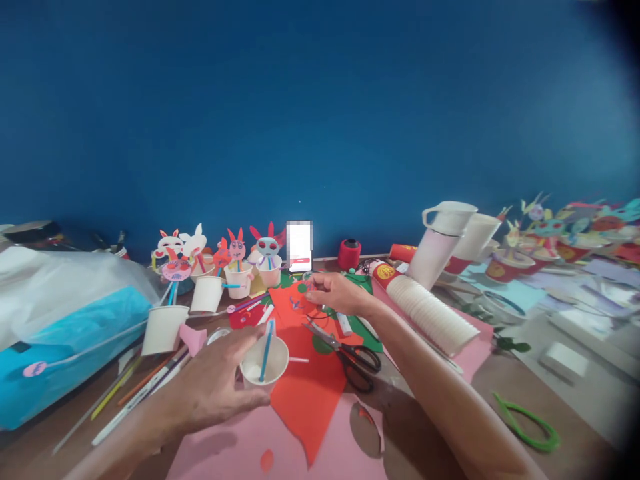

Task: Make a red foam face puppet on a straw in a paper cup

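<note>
My left hand point(227, 380) is wrapped around a white paper cup point(274, 381), tilted so its inside shows. A blue straw point(266, 353) stands in the cup and leans on its rim. Farther forward, my right hand point(337, 292) is above a sheet of orange paper point(310, 390), its fingers bent together at the tips. Whatever may be between those fingertips is too small to make out. Small blue cut pieces point(296, 304) lie beside the fingertips. Black-handled scissors point(357, 360) rest on the orange paper below my right wrist.
Decorated cups with paper animal faces point(237, 277) stand behind on the left. A lit phone point(300, 247) leans at the blue wall beside a red round container point(349, 253). Stacked paper cups point(430, 313), a white jug point(440, 243) and green scissor handles point(530, 427) are right; a blue-white bag point(75, 340) is left.
</note>
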A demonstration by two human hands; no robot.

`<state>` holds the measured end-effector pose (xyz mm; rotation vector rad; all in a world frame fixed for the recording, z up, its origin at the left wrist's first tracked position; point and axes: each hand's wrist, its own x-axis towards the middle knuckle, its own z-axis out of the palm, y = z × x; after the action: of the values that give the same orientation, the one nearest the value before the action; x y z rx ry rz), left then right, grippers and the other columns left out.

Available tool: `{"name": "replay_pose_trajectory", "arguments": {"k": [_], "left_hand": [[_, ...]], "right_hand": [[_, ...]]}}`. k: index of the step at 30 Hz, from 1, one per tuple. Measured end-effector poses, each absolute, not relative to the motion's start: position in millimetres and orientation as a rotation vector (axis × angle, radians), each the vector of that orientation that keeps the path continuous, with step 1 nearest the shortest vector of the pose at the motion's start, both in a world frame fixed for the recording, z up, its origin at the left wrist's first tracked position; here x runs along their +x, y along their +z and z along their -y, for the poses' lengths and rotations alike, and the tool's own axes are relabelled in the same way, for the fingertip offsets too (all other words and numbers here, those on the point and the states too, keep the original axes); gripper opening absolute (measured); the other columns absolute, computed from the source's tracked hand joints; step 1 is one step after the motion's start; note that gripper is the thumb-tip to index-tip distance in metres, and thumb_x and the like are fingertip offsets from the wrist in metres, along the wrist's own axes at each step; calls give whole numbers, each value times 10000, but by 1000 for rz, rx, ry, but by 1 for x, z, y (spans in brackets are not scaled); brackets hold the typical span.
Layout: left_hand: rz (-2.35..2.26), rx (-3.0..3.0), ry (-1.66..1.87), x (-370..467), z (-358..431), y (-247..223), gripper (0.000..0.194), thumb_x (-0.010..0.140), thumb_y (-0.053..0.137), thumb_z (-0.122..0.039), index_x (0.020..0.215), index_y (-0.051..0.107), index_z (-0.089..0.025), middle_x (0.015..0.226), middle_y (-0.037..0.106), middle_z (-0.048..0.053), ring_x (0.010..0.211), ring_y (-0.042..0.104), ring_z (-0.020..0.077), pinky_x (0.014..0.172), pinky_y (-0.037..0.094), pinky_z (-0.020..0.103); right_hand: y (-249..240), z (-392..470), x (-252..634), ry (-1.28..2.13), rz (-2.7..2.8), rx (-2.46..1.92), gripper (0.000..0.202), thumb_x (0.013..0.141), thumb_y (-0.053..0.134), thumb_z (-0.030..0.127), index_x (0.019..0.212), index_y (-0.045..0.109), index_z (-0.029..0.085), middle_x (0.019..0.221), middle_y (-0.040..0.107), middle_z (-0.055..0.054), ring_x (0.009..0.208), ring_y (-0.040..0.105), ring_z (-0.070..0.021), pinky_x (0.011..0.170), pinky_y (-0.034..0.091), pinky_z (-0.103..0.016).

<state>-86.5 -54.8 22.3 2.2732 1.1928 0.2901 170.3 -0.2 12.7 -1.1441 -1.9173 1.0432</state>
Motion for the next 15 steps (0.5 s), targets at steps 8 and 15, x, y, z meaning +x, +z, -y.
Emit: {"name": "replay_pose_trajectory", "arguments": {"k": [8, 15], "left_hand": [[-1274, 2350, 187, -90, 49, 27, 673, 663, 577, -535, 1257, 432, -254, 1329, 438, 69, 1210, 377, 302, 970, 317, 403], [-1324, 2240, 173, -85, 47, 39, 444, 677, 564, -450, 1064, 549, -233, 1061, 602, 66, 985, 546, 279, 795, 430, 346]], "right_hand": [[11, 0, 167, 1172, 1834, -1058, 150, 756, 562, 304, 744, 543, 156, 614, 550, 37, 542, 491, -74, 507, 364, -184], [12, 2, 162, 1375, 1713, -971, 169, 753, 580, 318, 715, 521, 163, 619, 571, 34, 530, 494, -61, 516, 369, -182]]}}
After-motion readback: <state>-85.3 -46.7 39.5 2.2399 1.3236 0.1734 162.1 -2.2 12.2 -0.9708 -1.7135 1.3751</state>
